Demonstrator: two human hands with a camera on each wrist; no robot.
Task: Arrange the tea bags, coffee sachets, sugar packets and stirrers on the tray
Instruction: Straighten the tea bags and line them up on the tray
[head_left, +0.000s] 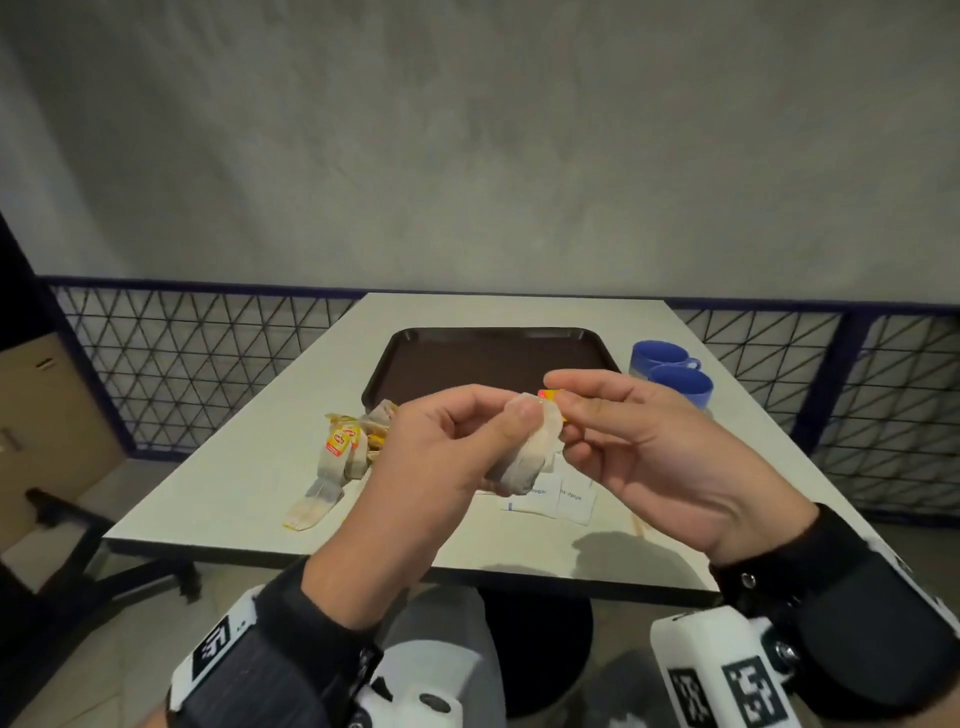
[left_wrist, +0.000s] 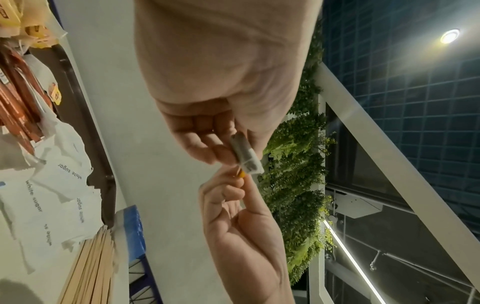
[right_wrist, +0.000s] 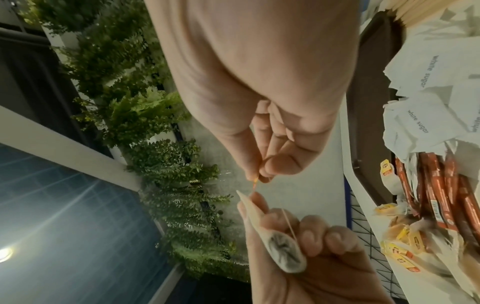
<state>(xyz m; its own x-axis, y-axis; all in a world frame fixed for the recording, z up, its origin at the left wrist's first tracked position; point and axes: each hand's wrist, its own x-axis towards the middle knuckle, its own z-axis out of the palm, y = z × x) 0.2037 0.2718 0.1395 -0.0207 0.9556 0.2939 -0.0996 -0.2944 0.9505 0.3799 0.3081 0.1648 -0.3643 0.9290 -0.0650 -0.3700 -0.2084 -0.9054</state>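
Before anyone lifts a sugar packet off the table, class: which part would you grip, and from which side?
Probably pinch a loose corner or edge of the top sugar packet, coming from above on the near side. The packets lie flat and overlapping on the table, so only raised paper edges offer a hold; the wooden stirrers lie close beside them.

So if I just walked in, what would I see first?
First, two hands up in the middle: the left hand grips a tea bag, and the right hand pinches its yellow tag. Behind them a dark tray lies on the white table. Two blue cups stand to its right.
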